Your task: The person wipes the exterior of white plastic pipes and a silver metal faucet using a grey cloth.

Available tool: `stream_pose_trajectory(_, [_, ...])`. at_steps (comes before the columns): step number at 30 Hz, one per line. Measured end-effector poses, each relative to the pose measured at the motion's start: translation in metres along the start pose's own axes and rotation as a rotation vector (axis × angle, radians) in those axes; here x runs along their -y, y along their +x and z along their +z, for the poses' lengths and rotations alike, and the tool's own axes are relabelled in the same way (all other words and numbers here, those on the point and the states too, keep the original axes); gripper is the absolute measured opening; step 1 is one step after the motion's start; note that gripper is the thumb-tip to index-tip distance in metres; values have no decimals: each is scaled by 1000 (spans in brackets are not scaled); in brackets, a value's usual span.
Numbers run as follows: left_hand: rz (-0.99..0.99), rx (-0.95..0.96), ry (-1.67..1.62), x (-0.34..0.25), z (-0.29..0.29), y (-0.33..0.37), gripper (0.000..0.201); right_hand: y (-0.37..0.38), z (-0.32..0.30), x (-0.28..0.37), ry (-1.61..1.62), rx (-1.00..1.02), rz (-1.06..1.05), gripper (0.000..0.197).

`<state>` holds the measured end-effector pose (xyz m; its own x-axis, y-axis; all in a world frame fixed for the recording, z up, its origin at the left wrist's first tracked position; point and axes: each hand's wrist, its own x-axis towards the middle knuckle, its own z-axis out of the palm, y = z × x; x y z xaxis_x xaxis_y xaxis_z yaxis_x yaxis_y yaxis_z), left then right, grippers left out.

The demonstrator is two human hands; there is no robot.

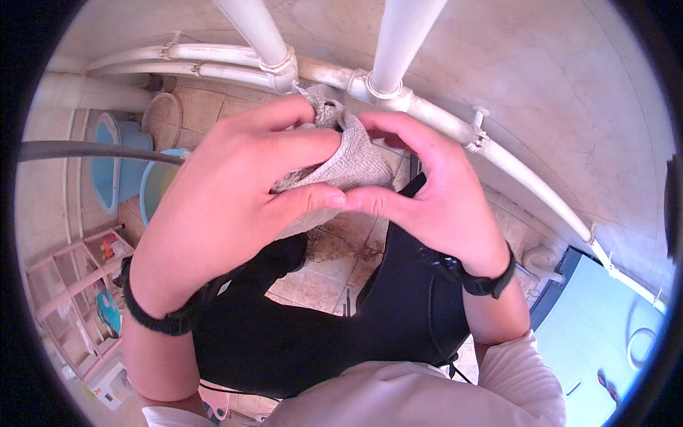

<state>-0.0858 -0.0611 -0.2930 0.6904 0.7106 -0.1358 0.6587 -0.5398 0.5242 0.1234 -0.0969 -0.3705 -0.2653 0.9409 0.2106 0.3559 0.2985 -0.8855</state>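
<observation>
In the head view, handling the grey-beige woven cloth (366,165) well likely calls for a light, steady pinch, so its folds neither slip nor bunch. It lies between the two hands, its folds between the left hand's (238,171) thumb and fingers; the right hand (445,188) curves around its right side, though I cannot tell whether it pinches.

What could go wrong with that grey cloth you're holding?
The bunched grey cloth, held between the left hand and right hand, might slip and land on the stained floor tiles. The hands also appear close to the white wall pipe in this view, so knuckles could perhaps knock it.
</observation>
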Motion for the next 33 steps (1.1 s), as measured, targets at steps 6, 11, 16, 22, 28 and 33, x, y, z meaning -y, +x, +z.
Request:
stream_pose_trajectory(6, [-22,36,-521,23,-7,-11,66,-1,8,-6,112,-19,142,37])
stream_pose_trajectory(11, [-158,41,-659,25,-14,-14,60,-3,18,-11,98,-196,137,17])
stream_pose_trajectory(16, [-304,42,-685,29,-14,-16,48,-9,25,-16,51,-353,-84,21])
stream_pose_trajectory(22, [-411,9,-399,27,-12,-11,33,0,31,-16,278,-348,67,27])
stream_pose_trajectory(28, [-425,-136,-663,28,-14,-15,33,1,37,-3,66,-438,13,43])
stream_pose_trajectory(33, [-373,-268,-824,27,-8,-17,33,-2,36,18,36,-478,-89,62])
